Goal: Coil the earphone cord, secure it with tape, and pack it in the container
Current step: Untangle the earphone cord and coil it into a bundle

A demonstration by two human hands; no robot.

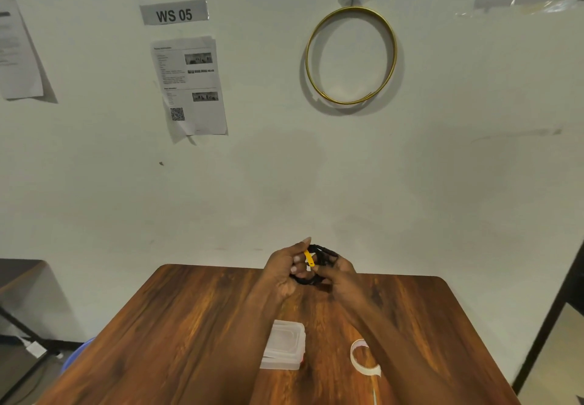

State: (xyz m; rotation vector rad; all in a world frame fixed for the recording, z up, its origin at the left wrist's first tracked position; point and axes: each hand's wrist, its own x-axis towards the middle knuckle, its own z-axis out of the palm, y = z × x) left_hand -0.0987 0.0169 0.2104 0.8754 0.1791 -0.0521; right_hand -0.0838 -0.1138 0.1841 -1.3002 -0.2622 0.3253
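A black earphone cord is wound into a coil and held up above the far part of the wooden table. My left hand grips the coil's left side, fingers curled round it. My right hand holds the coil's right side. A small yellow piece sticks up between the two hands. The translucent plastic container, lid on, lies on the table nearer to me. A roll of clear tape stands to its right, partly behind my right forearm.
The table's far edge meets a pale wall with a gold hoop, a "WS 05" label and printed sheets. A dark desk stands at the left, a dark frame at the right.
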